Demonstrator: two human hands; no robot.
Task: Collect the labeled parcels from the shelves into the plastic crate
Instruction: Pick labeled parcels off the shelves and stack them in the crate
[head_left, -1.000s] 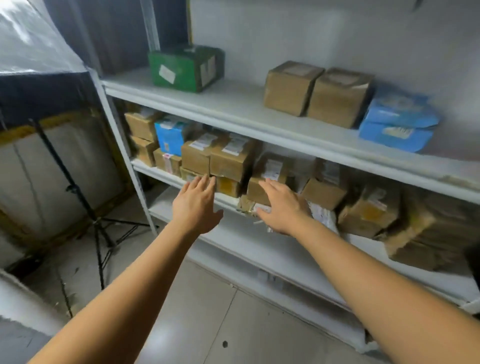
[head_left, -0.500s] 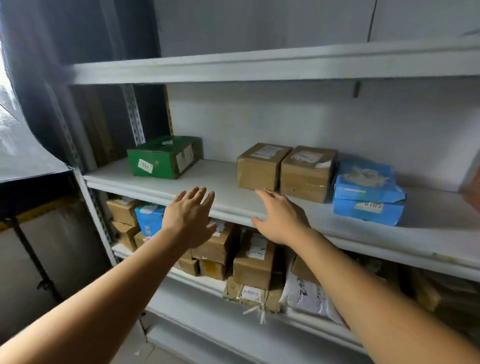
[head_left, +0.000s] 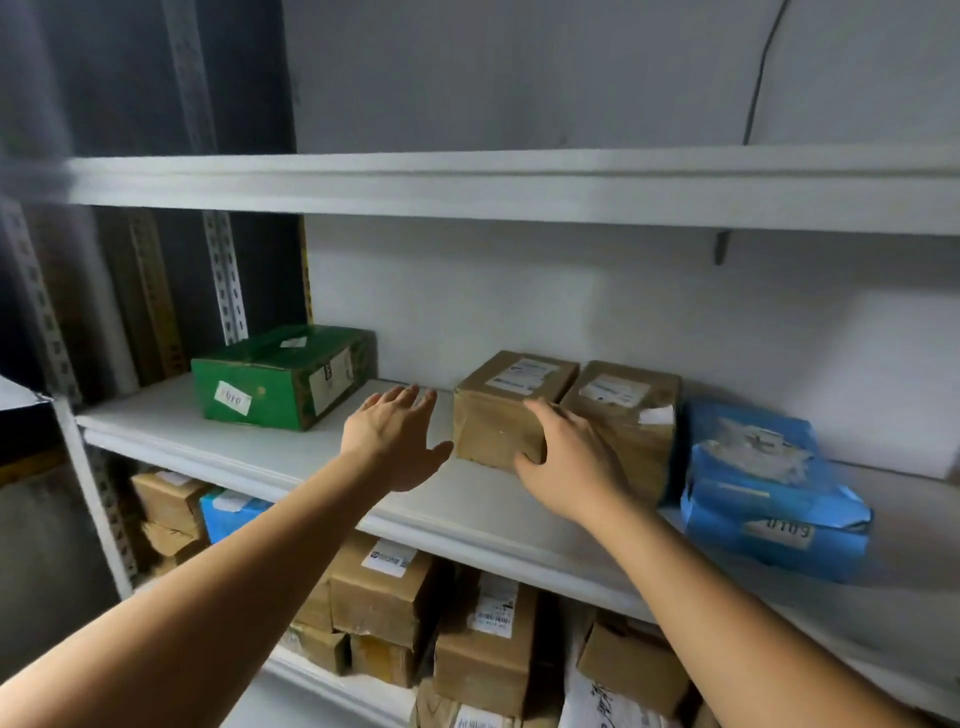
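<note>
Currently: left hand (head_left: 392, 441) spread, fingers straight, above middle shelf (head_left: 467, 512), just left of brown parcel (head_left: 491, 415). Right hand (head_left: 569, 467) spread flat against same parcel's front. Green box (head_left: 280, 379) left, blue parcel (head_left: 769, 493) right.

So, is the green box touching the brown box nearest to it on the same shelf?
Apart. The head view shows a stretch of bare shelf between the green box and the brown box.

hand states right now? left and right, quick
Left hand: open, fingers straight, holding nothing, just left of the brown box.
Right hand: open, spread at the same box's front corner, no grip.
</note>
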